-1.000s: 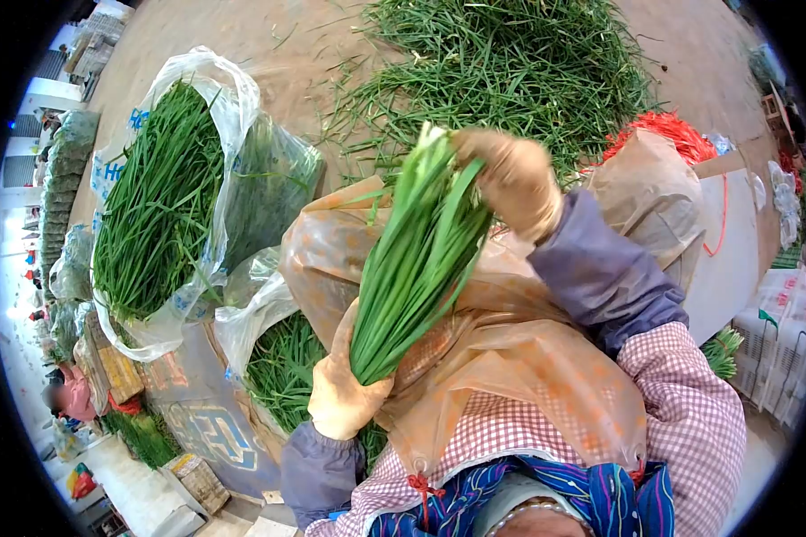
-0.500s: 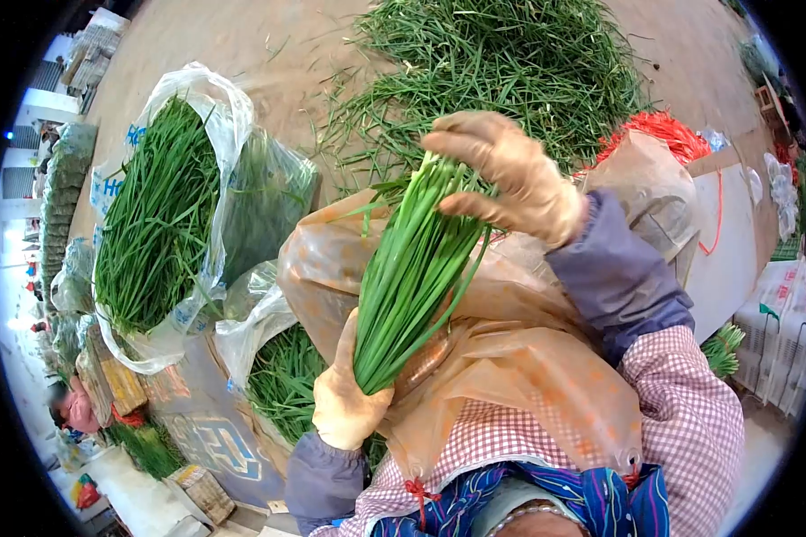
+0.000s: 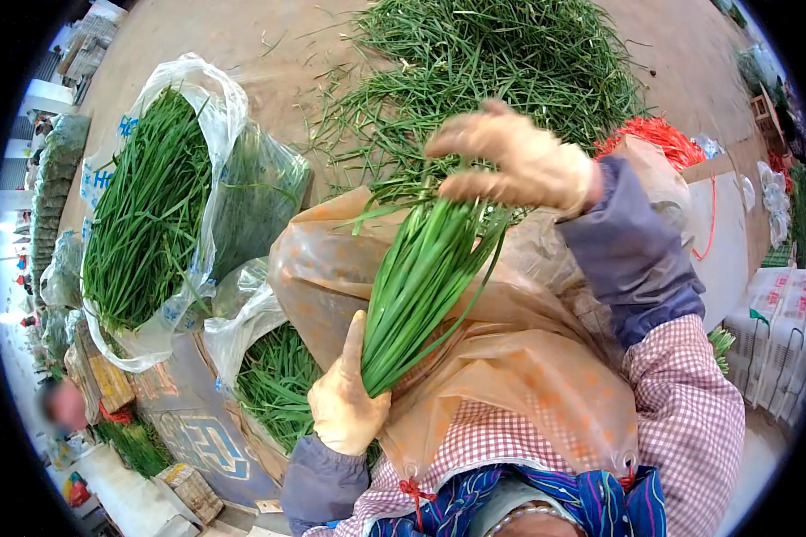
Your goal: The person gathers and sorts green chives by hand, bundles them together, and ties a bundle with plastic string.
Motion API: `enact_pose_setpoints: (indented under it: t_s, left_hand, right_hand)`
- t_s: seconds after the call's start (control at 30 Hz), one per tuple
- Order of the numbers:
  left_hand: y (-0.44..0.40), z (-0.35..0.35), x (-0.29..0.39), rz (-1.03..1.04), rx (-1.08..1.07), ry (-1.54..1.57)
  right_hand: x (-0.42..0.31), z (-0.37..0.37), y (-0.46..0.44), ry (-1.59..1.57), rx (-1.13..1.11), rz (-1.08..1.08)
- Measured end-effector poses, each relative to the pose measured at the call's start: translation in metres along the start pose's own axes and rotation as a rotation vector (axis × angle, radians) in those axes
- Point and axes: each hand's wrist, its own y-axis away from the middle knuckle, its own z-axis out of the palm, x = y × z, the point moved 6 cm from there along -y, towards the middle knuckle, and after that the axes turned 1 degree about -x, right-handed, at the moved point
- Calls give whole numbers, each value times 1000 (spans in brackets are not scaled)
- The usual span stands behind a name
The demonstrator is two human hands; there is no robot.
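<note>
A bunch of long green stalks (image 3: 421, 291) slants over my lap, above the translucent brown apron (image 3: 519, 358). My gloved left hand (image 3: 349, 398) is closed round its lower end. At the upper end my gloved right hand (image 3: 515, 161) has its fingers spread, a little blurred, with the thumb close to the stalks and covering part of them. Loose green leaves hang between that hand and the bunch.
A large pile of green stalks (image 3: 510, 67) lies on the floor ahead. To the left stands an open plastic bag of greens (image 3: 148, 210), with a smaller bag (image 3: 278, 380) below it. Red strips (image 3: 658, 141) lie at right; a person (image 3: 65, 407) is far left.
My right hand has gone from closed at the bunch's top to open, and shifted slightly right. The bunch's upper end sits lower, with my left hand still round its base.
</note>
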Motion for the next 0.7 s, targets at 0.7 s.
enact_pose_setpoints:
  t_s: [0.7]
  left_hand:
    - [5,-28,-8,147,357,-644]
  right_hand:
    - [-43,-20,30,28,362,-135]
